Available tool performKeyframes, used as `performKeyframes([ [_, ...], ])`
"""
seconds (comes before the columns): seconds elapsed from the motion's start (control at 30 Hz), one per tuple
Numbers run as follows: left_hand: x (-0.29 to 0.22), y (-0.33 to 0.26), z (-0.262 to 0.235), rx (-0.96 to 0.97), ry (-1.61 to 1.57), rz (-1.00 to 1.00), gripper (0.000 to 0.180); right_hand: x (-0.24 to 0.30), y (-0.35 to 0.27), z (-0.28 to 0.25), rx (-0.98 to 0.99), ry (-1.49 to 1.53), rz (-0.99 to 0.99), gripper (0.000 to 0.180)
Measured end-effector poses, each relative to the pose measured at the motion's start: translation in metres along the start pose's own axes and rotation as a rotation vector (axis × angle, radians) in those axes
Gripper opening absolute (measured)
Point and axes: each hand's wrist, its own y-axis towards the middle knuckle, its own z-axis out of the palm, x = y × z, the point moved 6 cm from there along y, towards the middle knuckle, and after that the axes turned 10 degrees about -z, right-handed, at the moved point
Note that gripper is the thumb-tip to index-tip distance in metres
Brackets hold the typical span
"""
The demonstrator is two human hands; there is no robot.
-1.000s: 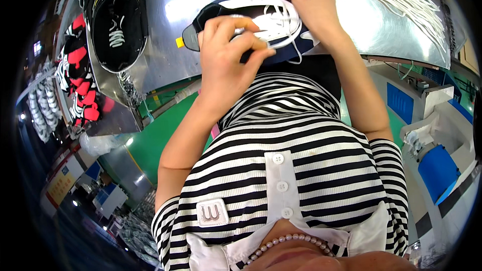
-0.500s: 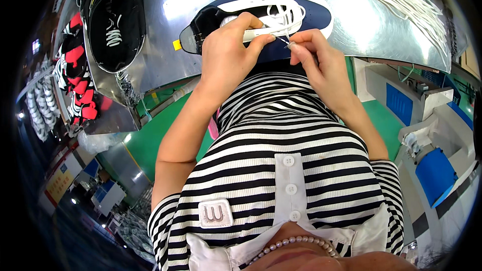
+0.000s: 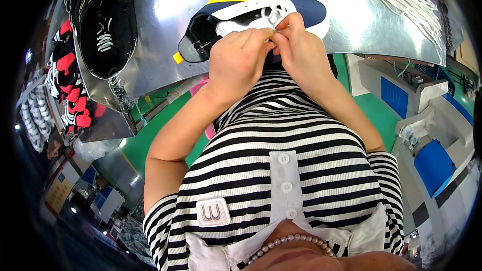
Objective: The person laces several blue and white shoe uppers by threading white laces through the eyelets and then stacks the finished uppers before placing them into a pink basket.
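Note:
A navy, white and yellow sneaker (image 3: pixel 305 6) lies on its side on the metal table, its toe to the right and a yellow heel tab at the left. White shoelace (image 3: pixel 274 14) runs through its eyelets. My left hand (image 3: pixel 238 60) is closed at the near edge of the shoe opening, thumb and forefinger pinched. Against it, my right hand (image 3: pixel 304 55) is closed too, its fingertips meeting the left ones over the eyelet row. Both pinch the shoelace, though the fingers mostly hide the gripped part.
A bundle of white shoelaces (image 3: pixel 401 5) lies at the table's far right. On the left stand a black shoe (image 3: pixel 108 40) and a pile of red, black and white shoe parts (image 3: pixel 70 80). The metal table (image 3: pixel 155 62) ends just in front of me. Grey machinery (image 3: pixel 427 120) stands at right.
My right hand has moved left and up to meet my left hand at the eyelets. The lace end seen between them before is now hidden, and the lace loop over the shoe looks smaller.

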Motion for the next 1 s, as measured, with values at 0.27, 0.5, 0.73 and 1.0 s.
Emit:
performKeyframes([
  [0.27, 0.011, -0.015, -0.005, -0.138, -0.019, 0.127, 0.041, 0.034, 0.002, -0.083, -0.098, 0.127, -0.130, 0.014],
  [0.5, 0.013, -0.018, -0.012, -0.122, -0.057, 0.255, 0.041, 0.038, 0.035, -0.018, 0.432, -0.202, -0.365, 0.017],
  [0.73, 0.022, -0.016, -0.011, -0.046, -0.124, 0.192, 0.043, 0.048, 0.044, -0.051, 0.135, 0.254, -0.127, 0.014],
  [1.0, 0.038, -0.002, -0.018, 0.193, -0.467, -0.321, 0.081, 0.024, 0.062, -0.019, 0.105, 0.395, -0.118, 0.010],
])
